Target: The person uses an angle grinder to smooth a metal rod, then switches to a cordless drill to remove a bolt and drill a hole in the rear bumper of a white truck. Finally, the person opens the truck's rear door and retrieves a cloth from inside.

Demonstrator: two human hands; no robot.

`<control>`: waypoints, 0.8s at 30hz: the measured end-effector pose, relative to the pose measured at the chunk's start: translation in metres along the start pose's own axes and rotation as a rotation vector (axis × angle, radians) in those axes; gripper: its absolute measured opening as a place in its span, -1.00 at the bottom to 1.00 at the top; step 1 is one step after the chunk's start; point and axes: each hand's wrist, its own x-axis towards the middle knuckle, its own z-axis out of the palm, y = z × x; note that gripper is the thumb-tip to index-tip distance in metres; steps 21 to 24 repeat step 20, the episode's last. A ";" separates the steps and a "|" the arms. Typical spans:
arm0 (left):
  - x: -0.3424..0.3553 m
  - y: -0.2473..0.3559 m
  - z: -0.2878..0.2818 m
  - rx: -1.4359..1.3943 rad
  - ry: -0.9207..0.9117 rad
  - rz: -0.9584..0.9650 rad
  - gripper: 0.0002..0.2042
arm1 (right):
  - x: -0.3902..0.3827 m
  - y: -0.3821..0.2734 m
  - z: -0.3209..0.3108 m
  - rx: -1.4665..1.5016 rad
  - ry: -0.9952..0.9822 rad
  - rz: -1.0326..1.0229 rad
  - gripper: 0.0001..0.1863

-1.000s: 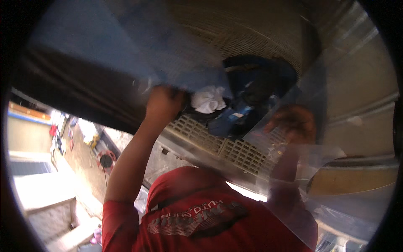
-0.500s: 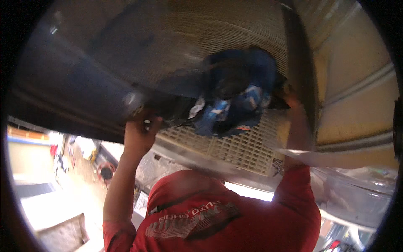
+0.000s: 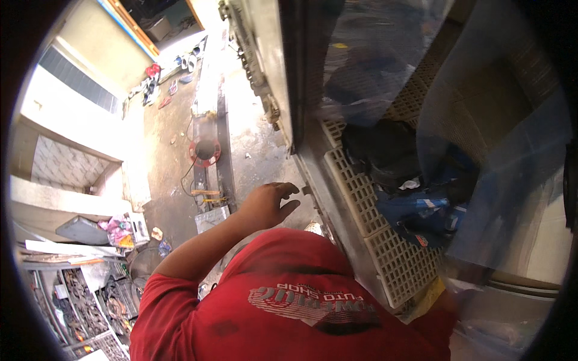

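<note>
My left hand is raised beside a metal sill, its fingers curved and apart, with nothing in it. A black bag-like bundle lies on the cream slatted plastic flooring, and a blue one with light patches lies against it; both are partly behind clear plastic sheets. I cannot make out exactly what they are. My right arm, in a red sleeve, reaches down at the lower right beside a yellow piece. The right hand itself does not show.
A metal door edge with hinge-like fittings stands ahead of my left hand. On the ground to the left lie a red cable reel and a metal channel. Several shoes lie farther off; a rack of metal parts stands at the lower left.
My view has swung left, toward the outside. Both hands have left the blue and black bundles, which now lie to the right. The left hand is outside, and the right hand has dropped from sight.
</note>
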 end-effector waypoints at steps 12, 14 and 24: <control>-0.134 -0.076 0.000 -0.098 -0.089 -0.129 -0.65 | -0.243 -0.093 -0.001 1.195 -0.130 0.118 -0.35; -0.163 -0.093 -0.003 -0.120 -0.070 -0.128 -0.64 | -0.297 -0.096 0.013 1.232 -0.251 0.118 -0.42; -0.260 -0.138 -0.003 -0.186 -0.038 -0.250 -0.62 | -0.461 -0.115 0.059 1.314 -0.768 0.173 -0.45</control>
